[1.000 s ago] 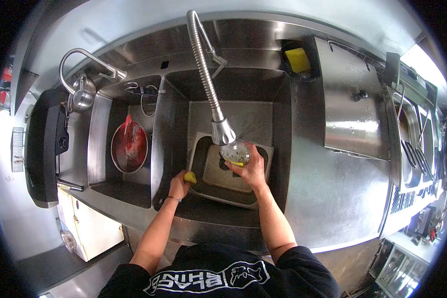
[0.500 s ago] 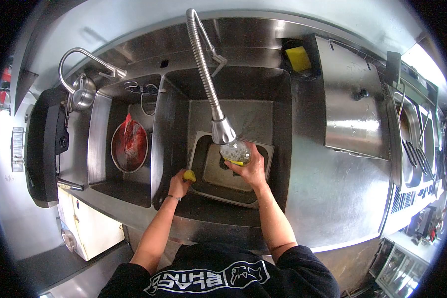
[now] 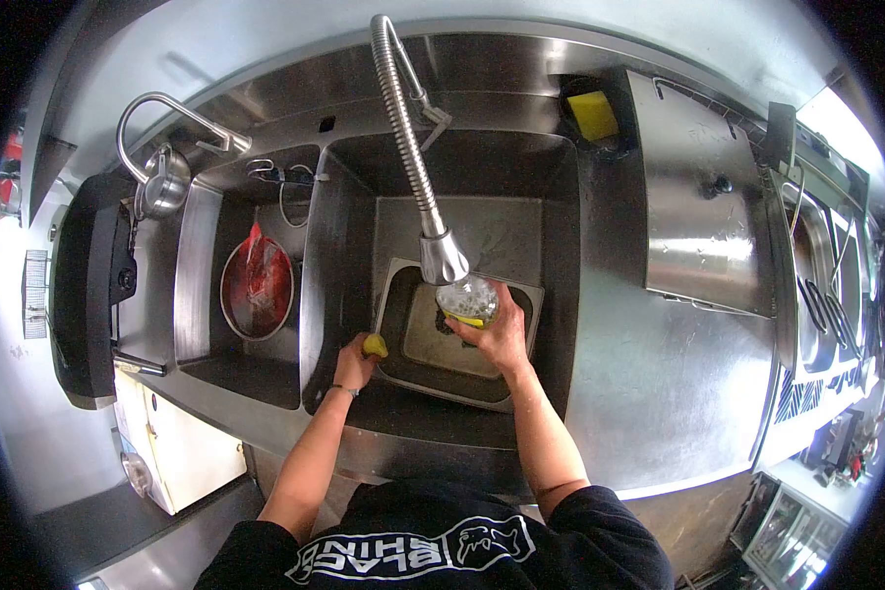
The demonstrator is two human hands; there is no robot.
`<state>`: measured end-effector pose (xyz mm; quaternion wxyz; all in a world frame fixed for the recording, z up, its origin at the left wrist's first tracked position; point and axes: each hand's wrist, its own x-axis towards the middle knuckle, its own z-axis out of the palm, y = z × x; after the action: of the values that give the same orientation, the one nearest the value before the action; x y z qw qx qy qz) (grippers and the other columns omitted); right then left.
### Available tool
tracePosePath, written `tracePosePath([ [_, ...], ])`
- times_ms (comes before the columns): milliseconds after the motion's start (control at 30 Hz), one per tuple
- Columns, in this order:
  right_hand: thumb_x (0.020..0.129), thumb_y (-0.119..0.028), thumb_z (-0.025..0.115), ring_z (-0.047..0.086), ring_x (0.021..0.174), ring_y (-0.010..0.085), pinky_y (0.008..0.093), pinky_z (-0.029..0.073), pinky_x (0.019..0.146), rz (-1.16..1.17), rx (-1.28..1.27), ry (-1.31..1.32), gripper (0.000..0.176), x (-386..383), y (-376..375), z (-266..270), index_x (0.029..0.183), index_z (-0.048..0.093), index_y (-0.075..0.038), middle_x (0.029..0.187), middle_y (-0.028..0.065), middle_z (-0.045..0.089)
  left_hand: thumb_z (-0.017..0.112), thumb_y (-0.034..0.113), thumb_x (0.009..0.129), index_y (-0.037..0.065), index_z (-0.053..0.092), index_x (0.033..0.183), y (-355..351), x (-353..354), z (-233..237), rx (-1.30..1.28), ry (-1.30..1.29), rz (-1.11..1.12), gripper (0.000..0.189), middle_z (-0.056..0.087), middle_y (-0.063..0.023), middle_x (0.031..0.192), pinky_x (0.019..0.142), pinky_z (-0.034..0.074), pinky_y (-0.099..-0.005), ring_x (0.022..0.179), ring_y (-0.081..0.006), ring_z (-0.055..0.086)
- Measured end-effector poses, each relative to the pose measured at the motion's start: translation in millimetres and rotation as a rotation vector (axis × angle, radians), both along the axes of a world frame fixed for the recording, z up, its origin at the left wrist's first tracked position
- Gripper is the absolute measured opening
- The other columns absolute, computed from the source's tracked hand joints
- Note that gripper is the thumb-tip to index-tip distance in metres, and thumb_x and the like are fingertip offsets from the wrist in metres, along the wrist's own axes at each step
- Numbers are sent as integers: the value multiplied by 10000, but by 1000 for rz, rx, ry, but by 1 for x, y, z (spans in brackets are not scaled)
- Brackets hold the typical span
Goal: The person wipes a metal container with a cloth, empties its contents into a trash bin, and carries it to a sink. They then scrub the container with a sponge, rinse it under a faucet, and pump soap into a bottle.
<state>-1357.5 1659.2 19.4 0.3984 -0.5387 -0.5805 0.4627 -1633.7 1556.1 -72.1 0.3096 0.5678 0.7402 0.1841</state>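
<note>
Inside the large sink basin (image 3: 442,163), my right hand (image 3: 502,336) is closed around a clear, rounded container (image 3: 472,294) under the tap's spray head (image 3: 443,258). A yellow strip (image 3: 466,321) shows along the container's lower side, by my fingers. My left hand (image 3: 354,365) grips a small yellow sponge (image 3: 375,345) at the basin's left side. Beneath both hands lies a rectangular metal pan (image 3: 433,389), slightly turned, with dark bits in it, its left rim close to the sponge.
The smaller left basin holds a round pan (image 3: 258,290) with red contents. A curved tap (image 3: 162,99) and a metal pot (image 3: 164,183) stand behind it. At the back right is another yellow sponge (image 3: 593,115) in a dark holder. A steel box-like unit (image 3: 703,197) stands on the right counter.
</note>
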Motion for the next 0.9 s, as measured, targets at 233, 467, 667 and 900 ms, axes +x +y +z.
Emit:
tracePosePath([
  [233, 548, -279, 803, 588, 935, 304, 360, 467, 800, -6, 29, -44, 679, -1, 0, -4, 1090, 480, -29, 981, 167, 604, 642, 31, 701, 17, 524, 1051, 0, -2, -1, -8, -25, 0, 369, 600, -213, 945, 752, 480, -384, 933, -356, 568],
  [467, 553, -278, 804, 596, 920, 293, 357, 470, 793, 7, 8, 3, 664, -1, -1, 0, 1081, 486, -33, 969, 159, 610, 647, 46, 711, 26, 529, 1054, 0, 1, 5, -9, 23, 17, 363, 603, -206, 952, 749, 483, -379, 929, -342, 579],
  [667, 555, -278, 807, 599, 926, 278, 342, 470, 793, 39, -10, 12, 646, 0, -2, 1, 1061, 493, -27, 961, 157, 612, 658, 54, 703, 34, 541, 1038, 2, 4, 10, -17, 38, 33, 355, 609, -201, 932, 740, 484, -378, 928, -337, 581],
  [900, 551, -276, 811, 601, 922, 254, 341, 467, 796, 24, 2, 35, 652, -1, -3, 5, 1057, 490, -20, 944, 157, 614, 646, 43, 708, 26, 534, 1040, 1, 5, 15, 8, 0, 29, 351, 608, -202, 938, 740, 484, -375, 924, -339, 583],
])
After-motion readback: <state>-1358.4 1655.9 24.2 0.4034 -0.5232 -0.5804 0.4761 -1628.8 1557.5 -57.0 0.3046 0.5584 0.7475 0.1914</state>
